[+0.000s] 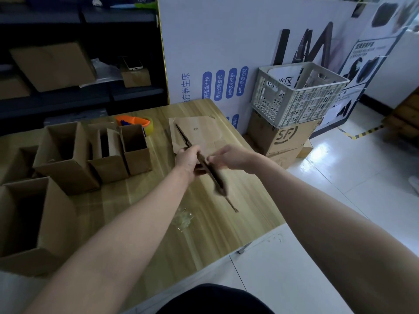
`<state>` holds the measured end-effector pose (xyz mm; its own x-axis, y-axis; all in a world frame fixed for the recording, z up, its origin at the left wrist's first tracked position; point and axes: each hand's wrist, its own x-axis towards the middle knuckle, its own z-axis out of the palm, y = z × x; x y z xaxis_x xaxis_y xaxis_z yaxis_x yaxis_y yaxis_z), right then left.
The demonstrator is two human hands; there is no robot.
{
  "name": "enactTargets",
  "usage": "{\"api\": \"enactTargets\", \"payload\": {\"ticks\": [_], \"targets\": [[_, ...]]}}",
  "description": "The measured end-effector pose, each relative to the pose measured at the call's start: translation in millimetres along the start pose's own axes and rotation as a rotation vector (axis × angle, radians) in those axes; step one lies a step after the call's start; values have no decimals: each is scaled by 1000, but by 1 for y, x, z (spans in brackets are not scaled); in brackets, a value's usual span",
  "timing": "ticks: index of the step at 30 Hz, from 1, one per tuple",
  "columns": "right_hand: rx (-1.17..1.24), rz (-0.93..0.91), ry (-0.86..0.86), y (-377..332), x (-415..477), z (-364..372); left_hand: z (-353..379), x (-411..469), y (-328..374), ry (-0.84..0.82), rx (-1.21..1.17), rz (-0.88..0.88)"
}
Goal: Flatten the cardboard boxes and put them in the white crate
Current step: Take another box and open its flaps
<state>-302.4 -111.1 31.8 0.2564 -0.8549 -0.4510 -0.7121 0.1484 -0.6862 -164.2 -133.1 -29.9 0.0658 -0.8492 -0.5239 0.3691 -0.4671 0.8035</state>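
Note:
I hold a flattened cardboard box (215, 175) on edge above the wooden table (158, 223), seen almost edge-on. My left hand (188, 156) grips its left face and my right hand (229, 157) presses its right face. Another flattened box (197, 130) lies flat on the table behind my hands. Several open, upright cardboard boxes stand at the left: a large one (25, 223) nearest me, a tall one (65, 155), and two smaller ones (106, 152) (136, 148). The white crate (299, 94) sits to the right on a brown carton (283, 137), with some cardboard inside.
An orange tape dispenser (136, 122) lies behind the small boxes. A scrap of clear tape (184, 219) lies on the table near its front edge. A printed white panel (226, 53) stands behind the table; dark shelves (79, 64) with boxes are at the left. White tiled floor (340, 177) spreads to the right.

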Motion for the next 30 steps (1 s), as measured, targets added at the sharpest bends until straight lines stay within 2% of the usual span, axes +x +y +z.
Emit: {"api": "enactTargets", "payload": {"ticks": [2,5,7,9,11,14,16,18,20,26,30], "targets": [[72,15,-17,7,5,10,-10,0,-2,80,51,47],[60,60,302,22,16,16,-29,4,-3,102,90,65],[42,187,389,31,20,15,-40,6,-2,81,104,71],[-8,318,373,38,22,16,-49,8,3,90,135,99],[58,394,339,43,25,17,-59,13,8,128,171,131],[298,386,320,47,36,17,-71,26,14,184,253,118],[355,390,389,46,48,14,-75,33,19,114,273,38],[359,401,464,43,63,9,-74,40,19,32,362,-61],[358,394,502,41,81,3,-70,50,15,15,483,-88],[340,290,471,40,140,-24,-54,88,20,132,597,47],[265,281,415,55,176,-41,-40,119,24,175,730,-9]]}}
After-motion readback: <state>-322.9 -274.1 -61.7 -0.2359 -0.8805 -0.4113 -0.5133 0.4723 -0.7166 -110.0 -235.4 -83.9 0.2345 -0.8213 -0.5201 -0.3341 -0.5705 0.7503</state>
